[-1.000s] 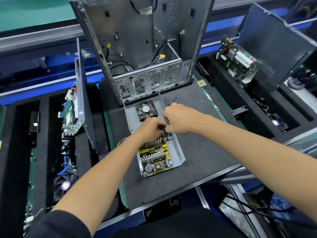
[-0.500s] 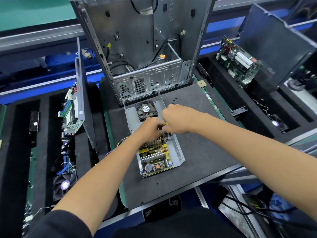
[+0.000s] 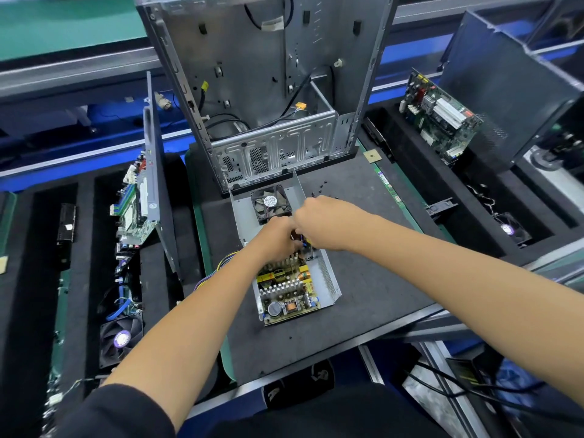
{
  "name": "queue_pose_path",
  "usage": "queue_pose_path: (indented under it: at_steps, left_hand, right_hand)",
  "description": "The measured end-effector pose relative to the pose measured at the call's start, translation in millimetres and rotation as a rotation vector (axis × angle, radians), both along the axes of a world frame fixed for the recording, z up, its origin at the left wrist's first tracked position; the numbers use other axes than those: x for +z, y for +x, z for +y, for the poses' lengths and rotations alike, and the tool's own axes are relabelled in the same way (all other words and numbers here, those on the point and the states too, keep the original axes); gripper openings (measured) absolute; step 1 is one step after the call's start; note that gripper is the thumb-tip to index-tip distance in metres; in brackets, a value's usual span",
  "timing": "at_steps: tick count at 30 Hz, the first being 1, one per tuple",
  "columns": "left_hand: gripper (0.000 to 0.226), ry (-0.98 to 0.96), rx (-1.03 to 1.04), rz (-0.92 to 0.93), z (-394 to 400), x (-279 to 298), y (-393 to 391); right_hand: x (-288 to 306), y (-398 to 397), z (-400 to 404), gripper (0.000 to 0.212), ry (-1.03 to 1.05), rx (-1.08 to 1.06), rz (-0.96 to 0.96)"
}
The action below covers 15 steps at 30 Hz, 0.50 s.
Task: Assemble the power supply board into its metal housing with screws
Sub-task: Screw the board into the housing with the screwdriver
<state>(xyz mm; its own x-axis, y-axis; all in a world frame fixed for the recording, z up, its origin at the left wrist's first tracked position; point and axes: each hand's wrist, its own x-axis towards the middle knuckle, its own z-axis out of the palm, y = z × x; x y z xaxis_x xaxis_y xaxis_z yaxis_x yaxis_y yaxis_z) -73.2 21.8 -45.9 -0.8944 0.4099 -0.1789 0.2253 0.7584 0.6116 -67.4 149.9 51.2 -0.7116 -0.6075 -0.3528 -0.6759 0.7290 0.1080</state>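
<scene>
Head view: left hand (image 3: 276, 238) and right hand (image 3: 319, 222) meet over power supply board (image 3: 286, 287).

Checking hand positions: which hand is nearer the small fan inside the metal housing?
Left. The left hand sits just below the fan; the right hand lies off to its right.
</scene>
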Motion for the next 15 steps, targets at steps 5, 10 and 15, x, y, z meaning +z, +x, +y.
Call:
queue_pose_path:
  at_steps: [5,10,15]
  left_hand:
    - [0.005,-0.016,0.008,0.020,-1,0,2]
    - [0.014,0.015,-0.035,0.039,-1,0,2]
    - [0.012,0.043,-0.055,0.023,-2,2,2]
  right_hand:
    - [-5,4,0,0.019,0.008,-0.010,0.027]
    - [-4,2,6,0.012,-0.097,-0.109,-0.082]
    - [1,0,10,0.011,-0.167,-0.199,-0.076]
